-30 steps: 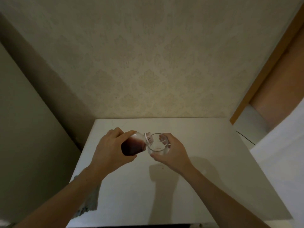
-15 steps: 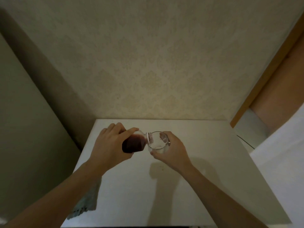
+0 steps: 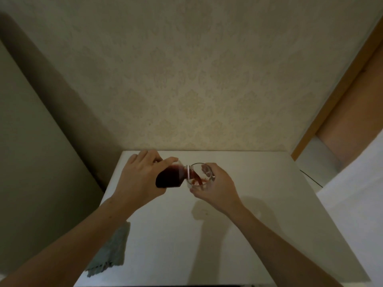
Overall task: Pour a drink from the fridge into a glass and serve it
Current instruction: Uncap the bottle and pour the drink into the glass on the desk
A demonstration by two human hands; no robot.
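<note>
My left hand point(image 3: 138, 179) grips a clear bottle point(image 3: 171, 176) of dark red drink, tipped to the right with its neck over the rim of a glass. My right hand point(image 3: 217, 188) holds the clear glass point(image 3: 199, 175) from the right side, above the white tabletop point(image 3: 259, 224). A dark red stream runs from the bottle's mouth into the glass, and a little liquid lies at its bottom.
A grey cloth point(image 3: 109, 253) hangs over the table's left edge near my left forearm. A patterned wall stands right behind the table. A wooden door frame point(image 3: 335, 96) rises at the right, and a white surface point(image 3: 356, 204) lies beside the table.
The bottle has tipped further, and red drink now flows into the glass, which was empty before. Both hands have stayed close together in about the same place.
</note>
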